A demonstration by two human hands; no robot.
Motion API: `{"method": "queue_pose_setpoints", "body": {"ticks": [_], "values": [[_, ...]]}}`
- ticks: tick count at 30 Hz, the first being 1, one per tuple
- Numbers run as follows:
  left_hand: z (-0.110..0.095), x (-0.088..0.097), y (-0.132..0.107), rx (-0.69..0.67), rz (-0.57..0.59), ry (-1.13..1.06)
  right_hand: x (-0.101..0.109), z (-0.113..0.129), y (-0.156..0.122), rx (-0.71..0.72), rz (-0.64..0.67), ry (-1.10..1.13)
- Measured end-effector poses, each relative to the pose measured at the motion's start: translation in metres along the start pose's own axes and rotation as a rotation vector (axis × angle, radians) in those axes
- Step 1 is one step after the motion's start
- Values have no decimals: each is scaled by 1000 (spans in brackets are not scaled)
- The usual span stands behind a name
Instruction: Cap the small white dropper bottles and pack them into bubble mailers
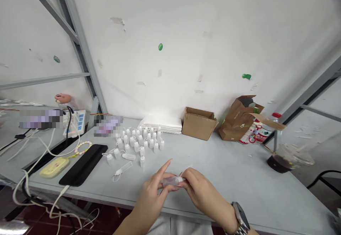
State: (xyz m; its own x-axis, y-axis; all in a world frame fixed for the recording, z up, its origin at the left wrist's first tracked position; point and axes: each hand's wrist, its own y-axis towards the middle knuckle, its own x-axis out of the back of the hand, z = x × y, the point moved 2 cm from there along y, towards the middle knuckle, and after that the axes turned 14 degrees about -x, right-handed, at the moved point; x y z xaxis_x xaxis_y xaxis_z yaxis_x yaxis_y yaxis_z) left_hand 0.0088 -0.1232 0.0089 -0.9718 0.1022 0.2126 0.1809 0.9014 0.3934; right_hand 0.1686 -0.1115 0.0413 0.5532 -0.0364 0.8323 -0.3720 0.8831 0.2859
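Observation:
Both my hands meet over the near edge of the grey table [226,164], and between them lies a small clear plastic bottle [170,181] held sideways. My left hand [156,187] grips the bottle's body with the index finger stretched upward. My right hand [198,189], with a watch on the wrist, pinches the bottle's cap end. Just beyond the hands stand several small white capped bottles [140,141] in a cluster, and one clear bottle [124,168] lies loose on its side.
A black phone [84,164] and a yellow power bank [54,167] lie at the left with cables. A stack of white sheets [162,124], an open cardboard box [198,123], a brown paper bag [239,118] and a lidded drink cup [286,157] line the back and right.

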Motion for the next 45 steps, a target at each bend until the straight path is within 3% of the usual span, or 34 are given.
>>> {"method": "queue_pose_setpoints", "body": {"ticks": [3,5,11,17,20,24,26,28,31,34,37,45], "values": [[2,-3,-2,-153,-62,132,-9,-3,2,-116,-39,-41],[3,-4,-2,-169,-59,151,-11,-5,3,-147,-28,-46],[-3,2,4,109,35,-27,5,-3,3,70,45,-151],[-2,2,4,113,42,-31,7,-3,1,-16,267,-88],[6,-2,1,28,-16,78,-2,-6,1,-166,299,153],[16,-8,-2,-231,-84,214,-29,-13,2,-511,327,745],[21,-9,-3,-275,-91,235,-42,-15,2,-646,348,940],[24,-8,-3,-204,-98,186,-48,-17,1,-688,363,989],[25,-2,-2,69,-164,-5,-40,-21,0,-681,327,963],[16,3,-1,286,-222,-266,-19,-28,0,-709,75,1027],[3,4,0,359,-201,-457,-5,-31,2,-683,-142,1079],[-7,2,-2,381,-140,-529,-23,-26,7,-691,-152,1150]]}}
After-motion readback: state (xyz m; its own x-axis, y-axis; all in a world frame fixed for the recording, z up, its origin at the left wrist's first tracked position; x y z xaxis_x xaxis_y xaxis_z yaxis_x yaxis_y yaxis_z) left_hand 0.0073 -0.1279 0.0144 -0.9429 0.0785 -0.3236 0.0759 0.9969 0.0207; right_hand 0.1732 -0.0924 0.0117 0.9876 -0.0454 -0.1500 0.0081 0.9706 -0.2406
